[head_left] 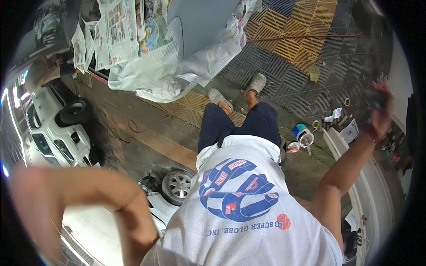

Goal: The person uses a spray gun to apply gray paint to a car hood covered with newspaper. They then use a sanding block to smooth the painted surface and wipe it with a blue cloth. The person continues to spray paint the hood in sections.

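My right hand (pixel 382 111) is raised at the far right, the arm stretched out. Its fingers bend around a dark thing (pixel 375 101), too blurred to name. At the lower left my left hand (pixel 37 208) is smeared by motion beside a white car surface (pixel 93 226), so its fingers cannot be made out. Before my feet stands a grey panel (pixel 199 26) bordered by newspaper sheets (pixel 116 33) and white plastic film (pixel 146 80). Neither hand touches these coverings.
To the right, an open can (pixel 303 134) with a blue label stands by a lid (pixel 293 147), tape rings (pixel 315 125) and crumpled paper (pixel 333 115). A long white panel (pixel 339 148) leans nearby. A hose (pixel 306 37) crosses the tiles. A white vehicle (pixel 55 133) is at left.
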Motion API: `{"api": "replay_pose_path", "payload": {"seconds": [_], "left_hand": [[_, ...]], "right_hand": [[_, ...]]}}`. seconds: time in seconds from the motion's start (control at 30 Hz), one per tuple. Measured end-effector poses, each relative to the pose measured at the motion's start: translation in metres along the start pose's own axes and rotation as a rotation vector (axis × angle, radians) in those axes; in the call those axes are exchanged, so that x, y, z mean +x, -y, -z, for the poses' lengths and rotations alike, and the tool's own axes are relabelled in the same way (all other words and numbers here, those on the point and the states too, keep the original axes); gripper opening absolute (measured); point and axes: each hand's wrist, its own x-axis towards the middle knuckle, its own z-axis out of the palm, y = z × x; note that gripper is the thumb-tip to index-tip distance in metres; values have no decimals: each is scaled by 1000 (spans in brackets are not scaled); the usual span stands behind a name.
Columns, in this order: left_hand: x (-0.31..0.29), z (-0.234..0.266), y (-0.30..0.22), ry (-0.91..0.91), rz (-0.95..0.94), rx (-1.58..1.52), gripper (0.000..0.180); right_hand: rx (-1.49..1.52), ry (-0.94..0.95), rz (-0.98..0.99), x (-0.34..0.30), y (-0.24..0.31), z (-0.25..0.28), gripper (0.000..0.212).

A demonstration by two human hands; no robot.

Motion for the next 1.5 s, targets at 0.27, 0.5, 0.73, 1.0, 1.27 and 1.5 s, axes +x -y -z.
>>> {"api": "replay_pose_path", "payload": {"seconds": [0.27, 0.5, 0.73, 1.0, 1.27, 1.5], "left_hand": [[-138, -223, -64, 501, 144, -311, 93], [-164, -274, -38, 562, 161, -301, 103], [-145, -307, -43, 404, 12, -472, 90], [-132, -349, -58, 357, -101, -416, 97], [-142, -358, -61, 297, -50, -400, 84], [-137, -355, -64, 296, -95, -237, 81]], "right_hand": [[-894, -228, -280, -70, -232, -38, 29], [-250, -218, -298, -112, -132, -154, 27], [105, -268, -256, -135, -233, -119, 34], [-256, -409, -226, -177, -379, -332, 26], [-209, -78, -86, -158, -340, -552, 30], [-73, 22, 10, -123, -328, -590, 34]]}}
